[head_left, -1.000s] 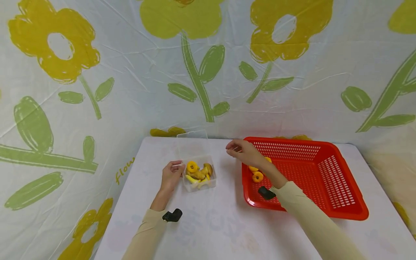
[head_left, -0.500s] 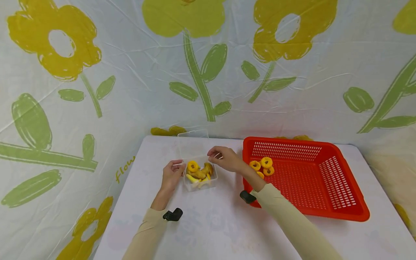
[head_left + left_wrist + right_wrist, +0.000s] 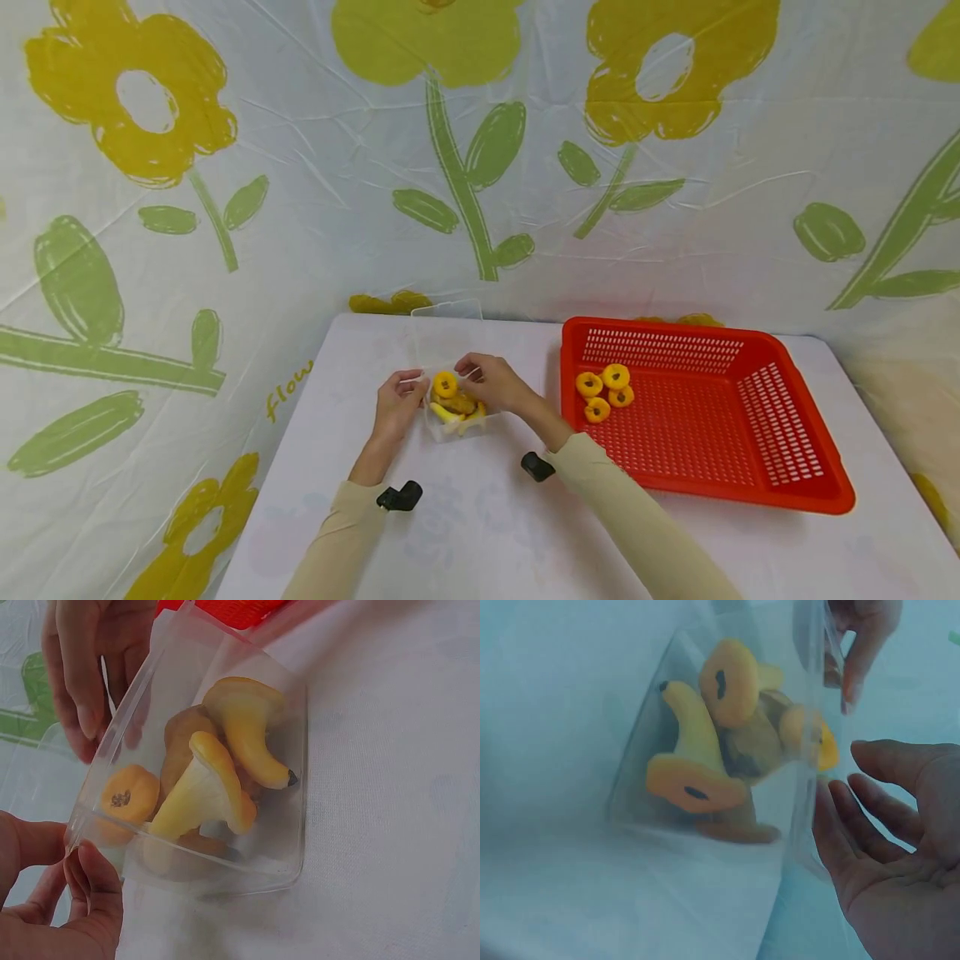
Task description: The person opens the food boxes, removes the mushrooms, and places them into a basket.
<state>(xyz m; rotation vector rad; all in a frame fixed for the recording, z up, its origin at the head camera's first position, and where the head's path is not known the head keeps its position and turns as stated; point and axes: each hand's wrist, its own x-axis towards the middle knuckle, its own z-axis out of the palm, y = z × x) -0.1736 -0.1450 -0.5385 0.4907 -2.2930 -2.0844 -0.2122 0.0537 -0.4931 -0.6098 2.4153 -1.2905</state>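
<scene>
A clear plastic box [image 3: 444, 434] stands on the table, its transparent lid [image 3: 447, 333] folded back behind it. My left hand [image 3: 396, 408] pinches the box's left rim between thumb and fingers. Inside lie yellow trumpet-shaped mushrooms [image 3: 255, 742], brown mushroom pieces [image 3: 178, 739] partly hidden beneath them, and a yellow round piece with a dark centre [image 3: 445, 384]. My right hand [image 3: 493, 385] reaches over the box's right side and covers part of the contents in the head view. Its fingers [image 3: 896, 761] are loosely bent close to the rim, with nothing seen between them.
A red perforated basket [image 3: 813, 502] stands at the right of the table. Several yellow round pieces [image 3: 616, 377] lie in its left back corner. A flower-printed cloth [image 3: 300, 150] hangs behind and to the left of the table.
My right hand has moved left from over the red basket to the clear box, uncovering the yellow round pieces in the basket. My left hand stays at the box rim.
</scene>
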